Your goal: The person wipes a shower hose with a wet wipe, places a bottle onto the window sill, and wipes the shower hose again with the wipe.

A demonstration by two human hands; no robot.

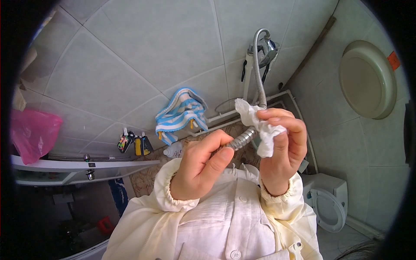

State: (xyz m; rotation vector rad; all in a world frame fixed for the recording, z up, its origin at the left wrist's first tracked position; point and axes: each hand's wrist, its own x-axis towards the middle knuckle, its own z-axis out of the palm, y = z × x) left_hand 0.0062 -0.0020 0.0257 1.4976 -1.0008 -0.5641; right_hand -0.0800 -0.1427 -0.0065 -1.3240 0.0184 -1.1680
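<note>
Here's the ribbed metal hose (pixel 244 138), out front of the person's chest, its held stretch slanting from upper right down to lower left, long axis on the diagonal. The left hand (pixel 199 169) has thumb and fingers closed round that lower-left part. Up the line, the right hand (pixel 281 156) pinches a crumpled white tissue (pixel 265 135) against the hose, fingers curled tight! Beyond the tissue it runs nearly upright, then arches over at the wall tap (pixel 269 54). Left of that, a blue-and-white striped cloth (pixel 183 115); lower right, a white toilet (pixel 334 184).
</note>
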